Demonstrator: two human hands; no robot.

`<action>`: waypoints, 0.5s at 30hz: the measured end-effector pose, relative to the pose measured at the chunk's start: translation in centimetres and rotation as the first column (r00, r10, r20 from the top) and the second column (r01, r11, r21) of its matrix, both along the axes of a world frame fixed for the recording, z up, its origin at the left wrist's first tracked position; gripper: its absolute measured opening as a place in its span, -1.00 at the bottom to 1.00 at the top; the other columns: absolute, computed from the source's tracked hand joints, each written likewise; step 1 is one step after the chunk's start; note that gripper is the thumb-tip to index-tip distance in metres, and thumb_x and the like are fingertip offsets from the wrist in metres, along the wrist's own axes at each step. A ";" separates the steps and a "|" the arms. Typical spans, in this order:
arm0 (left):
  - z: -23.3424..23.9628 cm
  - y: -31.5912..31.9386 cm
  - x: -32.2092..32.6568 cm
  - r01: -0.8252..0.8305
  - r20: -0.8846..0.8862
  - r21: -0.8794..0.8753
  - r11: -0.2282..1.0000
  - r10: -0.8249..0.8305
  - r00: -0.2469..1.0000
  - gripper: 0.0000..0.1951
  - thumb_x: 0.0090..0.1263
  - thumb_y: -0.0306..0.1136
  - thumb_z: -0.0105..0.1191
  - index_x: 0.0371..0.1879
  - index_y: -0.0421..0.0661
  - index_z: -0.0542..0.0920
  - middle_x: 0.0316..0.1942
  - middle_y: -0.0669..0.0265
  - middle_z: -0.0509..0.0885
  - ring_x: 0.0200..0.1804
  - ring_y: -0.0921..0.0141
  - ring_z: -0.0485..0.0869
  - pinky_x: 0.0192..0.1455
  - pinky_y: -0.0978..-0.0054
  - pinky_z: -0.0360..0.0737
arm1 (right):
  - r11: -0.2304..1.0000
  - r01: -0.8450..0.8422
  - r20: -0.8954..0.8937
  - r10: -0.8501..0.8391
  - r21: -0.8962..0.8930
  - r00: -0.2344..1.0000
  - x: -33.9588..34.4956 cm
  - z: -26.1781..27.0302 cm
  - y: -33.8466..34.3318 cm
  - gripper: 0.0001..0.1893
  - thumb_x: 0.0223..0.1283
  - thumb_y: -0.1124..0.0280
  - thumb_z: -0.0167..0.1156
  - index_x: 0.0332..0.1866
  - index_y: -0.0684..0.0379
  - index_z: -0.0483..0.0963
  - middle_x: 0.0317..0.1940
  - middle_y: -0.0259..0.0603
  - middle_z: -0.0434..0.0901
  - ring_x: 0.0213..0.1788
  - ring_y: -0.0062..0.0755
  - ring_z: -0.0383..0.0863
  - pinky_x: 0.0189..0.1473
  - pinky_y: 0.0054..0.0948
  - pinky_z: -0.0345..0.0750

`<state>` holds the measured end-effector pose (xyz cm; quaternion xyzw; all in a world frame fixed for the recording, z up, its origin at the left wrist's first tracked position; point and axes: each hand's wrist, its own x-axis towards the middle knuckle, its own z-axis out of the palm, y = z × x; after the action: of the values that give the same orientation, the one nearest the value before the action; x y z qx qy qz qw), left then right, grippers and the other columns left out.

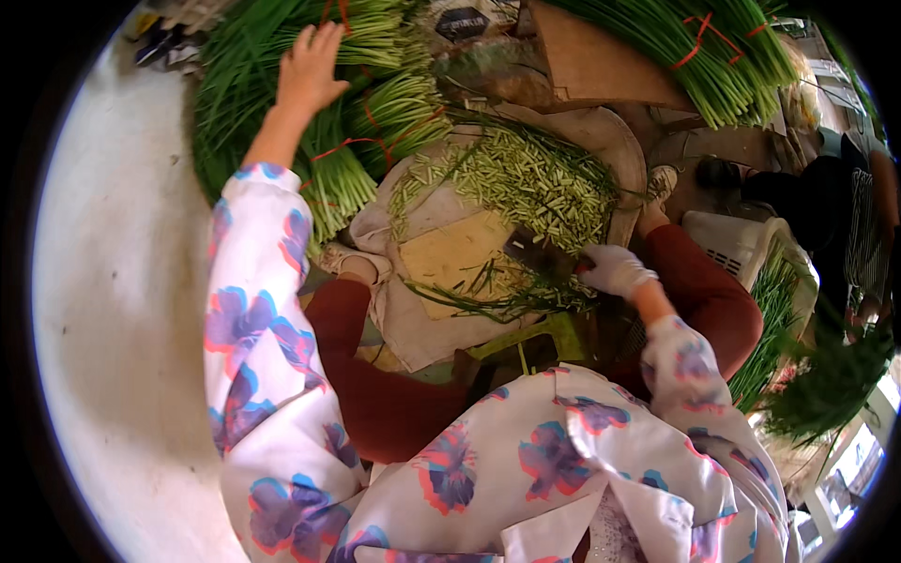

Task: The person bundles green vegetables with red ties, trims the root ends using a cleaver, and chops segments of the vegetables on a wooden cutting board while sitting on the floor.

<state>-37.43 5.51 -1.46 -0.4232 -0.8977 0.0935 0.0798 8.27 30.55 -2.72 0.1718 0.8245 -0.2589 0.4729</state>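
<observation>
My left hand (308, 74) is bare and reaches out over several bundles of long green chives (246, 134). Its palm faces down, with the thumb apart from the fingers and nothing in its grasp. Red ties (366, 141) bind the bundles, their pale stalk ends pointing right. My right hand (614, 271), in a white glove, is closed on the red handle of a broad dark-bladed knife (536, 252). The blade lies over the right side of a wooden cutting board (457, 250). Beyond it spreads a heap of short cut stalk pieces (542, 183); loose green leaves (486, 304) lie at the board's near edge.
A pale cloth sack (415, 345) lies under the board and cuttings. More tied chives (711, 63) rest on a cardboard sheet (598, 63). On the right stands a white plastic basket (725, 236) of greens, with another person (802, 200) beyond. A pale wall or floor surface (127, 281) runs along the left.
</observation>
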 end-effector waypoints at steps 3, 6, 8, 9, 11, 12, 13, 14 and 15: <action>-3.8 -0.7 -5.3 0.044 -0.050 -0.117 0.992 -0.050 0.997 -0.03 0.07 -0.18 0.41 0.49 0.18 0.12 0.49 0.38 0.19 0.51 0.20 0.11 0.42 -0.08 0.20 | 0.986 -0.009 0.269 -0.037 0.167 0.962 2.3 -10.3 -0.4 -0.47 0.16 0.19 0.19 0.19 0.27 0.41 0.06 0.07 0.59 0.09 -0.01 0.61 0.06 -0.10 0.56; -5.1 2.1 -7.1 0.083 0.055 -0.102 0.991 -0.078 0.995 -0.02 0.01 -0.15 0.45 0.45 0.06 0.16 0.44 0.25 0.24 0.49 0.15 0.12 0.44 -0.09 0.12 | 0.949 -0.110 0.361 -0.005 0.296 0.933 9.2 -17.8 -0.6 -0.43 0.15 0.03 0.23 0.17 0.20 0.42 0.00 0.08 0.58 0.03 0.05 0.61 0.00 -0.02 0.56; -5.4 3.0 -6.4 0.097 0.019 -0.138 0.986 -0.095 0.995 0.05 -0.11 -0.14 0.50 0.43 -0.08 0.18 0.30 0.13 0.33 0.43 0.08 0.19 0.47 -0.06 0.05 | 0.907 -0.188 0.319 0.062 0.378 0.946 11.0 -19.2 -1.5 -0.43 0.15 0.02 0.24 0.17 0.18 0.43 0.01 0.04 0.56 0.04 0.03 0.58 0.02 0.00 0.53; -5.1 1.9 -6.4 0.147 -0.071 -0.086 0.985 -0.154 0.986 0.08 -0.19 -0.19 0.52 0.41 -0.10 0.19 0.21 0.10 0.38 0.38 0.06 0.24 0.47 -0.07 0.05 | 0.887 -0.224 0.254 0.126 0.404 0.959 11.2 -19.8 -1.7 -0.44 0.15 0.02 0.25 0.16 0.17 0.43 0.01 0.02 0.56 0.05 0.02 0.57 0.04 0.00 0.51; -4.9 2.4 -5.6 0.102 -0.071 -0.066 0.993 -0.107 0.992 0.03 -0.18 -0.31 0.52 0.39 -0.09 0.23 0.15 0.07 0.44 0.32 0.03 0.32 0.43 -0.03 0.14 | 0.850 -0.259 0.128 0.225 0.459 0.966 12.7 -20.6 -1.6 -0.45 0.14 0.01 0.26 0.14 0.14 0.44 0.01 -0.03 0.54 0.06 0.00 0.54 0.08 0.00 0.46; -4.4 2.4 -5.5 0.079 -0.081 -0.058 0.995 -0.084 0.993 0.00 -0.18 -0.37 0.51 0.37 -0.09 0.26 0.13 0.06 0.46 0.29 0.01 0.36 0.41 -0.02 0.19 | 0.835 -0.262 0.041 0.277 0.483 0.960 12.6 -20.5 -1.7 -0.46 0.14 0.01 0.26 0.13 0.12 0.45 0.01 -0.05 0.54 0.07 -0.01 0.53 0.10 -0.01 0.43; -3.7 2.0 -5.5 0.042 -0.078 -0.013 0.999 -0.043 0.996 -0.04 -0.12 -0.31 0.49 0.38 -0.02 0.27 0.14 0.11 0.50 0.27 0.05 0.41 0.36 0.04 0.28 | 0.861 -0.270 0.107 0.249 0.430 0.963 12.1 -20.7 -1.6 -0.48 0.13 0.02 0.26 0.11 0.12 0.46 0.02 -0.05 0.53 0.08 -0.01 0.52 0.12 -0.02 0.41; -2.6 1.0 -5.8 0.001 -0.080 0.032 0.999 0.002 0.997 -0.09 -0.05 -0.26 0.46 0.38 0.05 0.28 0.15 0.17 0.54 0.25 0.08 0.46 0.31 0.11 0.37 | 0.885 -0.274 0.167 0.226 0.376 0.960 10.2 -20.1 -1.2 -0.50 0.13 0.02 0.26 0.10 0.12 0.47 0.03 -0.06 0.52 0.10 -0.01 0.50 0.13 -0.03 0.39; -1.3 0.1 -6.1 -0.036 -0.078 0.080 0.996 0.042 0.996 -0.14 0.01 -0.21 0.44 0.38 0.12 0.30 0.17 0.22 0.58 0.23 0.11 0.51 0.26 0.17 0.46 | 0.906 -0.271 0.231 0.203 0.324 0.952 9.2 -19.9 -0.9 -0.51 0.13 0.03 0.26 0.08 0.11 0.48 0.04 -0.06 0.51 0.12 0.00 0.49 0.15 -0.04 0.37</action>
<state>-43.55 5.60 -2.77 -0.3981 -0.9049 0.0763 0.1301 17.52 29.69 -22.63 0.1758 0.8227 -0.0301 0.5398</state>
